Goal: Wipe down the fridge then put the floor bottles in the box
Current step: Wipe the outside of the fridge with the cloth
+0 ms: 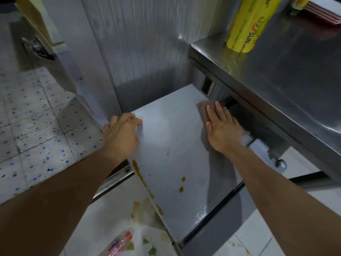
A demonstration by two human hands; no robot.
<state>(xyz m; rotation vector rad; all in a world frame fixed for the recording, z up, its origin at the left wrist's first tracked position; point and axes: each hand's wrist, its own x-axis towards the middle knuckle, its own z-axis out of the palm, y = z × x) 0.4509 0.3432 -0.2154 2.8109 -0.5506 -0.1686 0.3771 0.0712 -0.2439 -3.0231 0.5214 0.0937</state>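
- The fridge [171, 145] is seen from above: its grey top fills the middle of the view, tucked into a corner between a ribbed metal wall [147, 43] and a steel bench [276, 74] on the right. The top is longer than it is wide, its long axis running from the near front edge back toward the wall corner, tilted slightly to the right in the view.
- The tiled floor [33, 117] lies to the left; no floor bottles or box can be made out, so that half of the task looks not yet begun.
- A yellow roll of wrap [245, 30] stands on the bench, well apart from the wiping.
- The left hand [121, 133] rests on the fridge's far left edge, fingers curled over the rim, seemingly as a brace.
- The right hand [223, 130] lies flat, fingers straight and together, pressing a greyish cloth [206, 108] onto the far right of the top, just beside the bench's underside. Only the cloth's front edge shows past the fingertips.
- Orange-brown drips [181, 189] sit near the front edge, with a longer streak [138, 172] down the left edge. To do this well, I judge the cloth should sweep along the long axis from back to front, in overlapping strokes with even palm pressure, finishing over these spots and the stained front face below.
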